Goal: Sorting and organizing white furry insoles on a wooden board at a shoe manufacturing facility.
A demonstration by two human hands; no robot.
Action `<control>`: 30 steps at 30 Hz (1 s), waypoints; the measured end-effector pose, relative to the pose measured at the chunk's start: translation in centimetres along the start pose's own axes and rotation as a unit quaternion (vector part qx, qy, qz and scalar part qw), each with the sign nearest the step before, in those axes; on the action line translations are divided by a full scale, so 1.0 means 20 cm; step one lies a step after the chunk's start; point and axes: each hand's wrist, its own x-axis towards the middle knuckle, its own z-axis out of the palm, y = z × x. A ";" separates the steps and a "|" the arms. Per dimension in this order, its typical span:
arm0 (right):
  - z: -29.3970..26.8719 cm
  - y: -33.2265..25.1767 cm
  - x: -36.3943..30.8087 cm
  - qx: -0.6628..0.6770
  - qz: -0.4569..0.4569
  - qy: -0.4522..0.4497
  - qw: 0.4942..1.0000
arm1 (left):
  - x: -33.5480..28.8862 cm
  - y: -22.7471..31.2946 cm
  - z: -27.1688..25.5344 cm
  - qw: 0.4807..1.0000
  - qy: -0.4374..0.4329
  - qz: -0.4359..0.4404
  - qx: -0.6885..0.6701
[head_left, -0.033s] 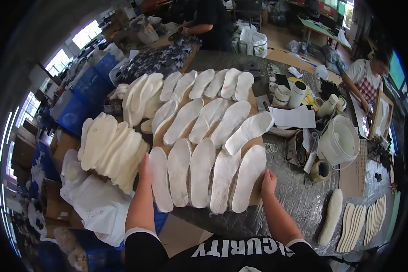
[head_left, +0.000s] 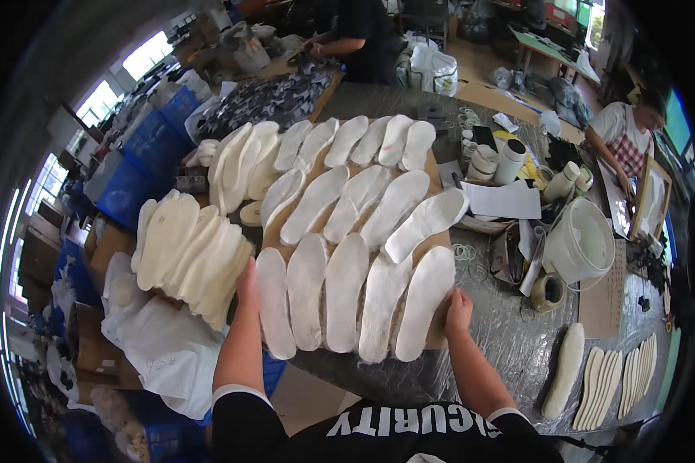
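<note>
Rows of white, fleecy shoe insoles (head_left: 347, 293) lie across a brown cardboard sheet (head_left: 438, 333) in front of me. One insole (head_left: 425, 225) rests slantwise over its neighbours at the sheet's right side. My right hand (head_left: 459, 310) is closed on the sheet's near right edge. At the left edge, my left hand (head_left: 247, 284) grips the same sheet, its fingertips largely hidden. Just beyond that hand is a thick pile of cream insoles (head_left: 185, 247). More pale insoles (head_left: 243, 166) are stacked behind it, beside the sheet's far left.
The sheet is over a dark, plastic-covered table (head_left: 510, 309). To the right stand a white bucket (head_left: 579, 239), a tape roll (head_left: 547, 292), white papers (head_left: 502, 199) and loose insoles (head_left: 598, 386). Blue crates (head_left: 158, 143) and a white sack (head_left: 166, 355) are left. Two people work beyond the table.
</note>
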 end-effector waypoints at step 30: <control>-0.08 -0.12 -0.10 -0.180 0.068 -0.029 0.981 | 0.52 0.09 0.39 0.994 0.072 -0.058 -0.059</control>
